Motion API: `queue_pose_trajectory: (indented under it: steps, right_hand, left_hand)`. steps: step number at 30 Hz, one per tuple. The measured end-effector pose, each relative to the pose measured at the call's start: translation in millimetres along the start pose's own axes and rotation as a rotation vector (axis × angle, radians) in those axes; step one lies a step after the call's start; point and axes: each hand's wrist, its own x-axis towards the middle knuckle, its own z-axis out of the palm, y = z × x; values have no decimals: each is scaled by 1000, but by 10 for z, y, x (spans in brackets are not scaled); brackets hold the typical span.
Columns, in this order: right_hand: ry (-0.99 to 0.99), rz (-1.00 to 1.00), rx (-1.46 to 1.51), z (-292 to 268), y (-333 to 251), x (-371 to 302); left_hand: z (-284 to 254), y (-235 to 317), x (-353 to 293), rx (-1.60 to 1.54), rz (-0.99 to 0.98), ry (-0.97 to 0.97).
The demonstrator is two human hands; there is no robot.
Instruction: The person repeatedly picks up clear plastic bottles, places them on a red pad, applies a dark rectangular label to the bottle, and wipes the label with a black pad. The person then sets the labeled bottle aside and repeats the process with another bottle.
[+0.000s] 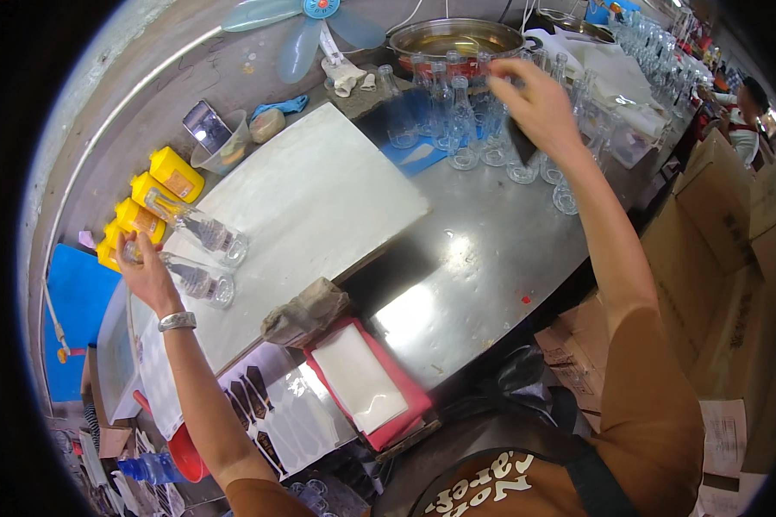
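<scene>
My left hand (151, 277) is closed round the neck of a clear glass bottle (200, 281), which lies tilted at the left of the white board (302, 198). Beside it lies a second clear bottle (211, 234) with printing on its side. My right hand (539, 105) is at the far right among several upright glass bottles (462, 129). Its thumb and index finger are curved and apart near the bottle necks, with no bottle plainly between them. A dark flat patch (521, 142) shows just below that hand; what it is I cannot make out.
Several yellow bottles (177, 174) line the wall at left. Behind the glass bottles sits a metal basin (457, 36) of yellowish liquid, near a blue fan (322, 9). A pink cloth with white sheets (359, 376) is near me; cardboard boxes (707, 233) stand right.
</scene>
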Motion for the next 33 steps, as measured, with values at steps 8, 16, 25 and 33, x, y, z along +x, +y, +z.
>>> queue_pose_trajectory:
  steps: [8, 16, 25, 33]
  right_hand:
    - [-311, 202, -352, 1012, 1120, 394]
    - [-134, 36, -111, 357, 281, -73]
    - [-678, 140, 752, 472, -1545, -490]
    - [-1032, -101, 423, 1881, -1860, -999]
  left_hand:
    - [182, 483, 330, 185, 35, -199]
    - [121, 345, 276, 274, -39, -291]
    - [-2098, 1361, -577, 55, 11, -13]
    - [-4797, 2039, -1992, 791, -190, 212]
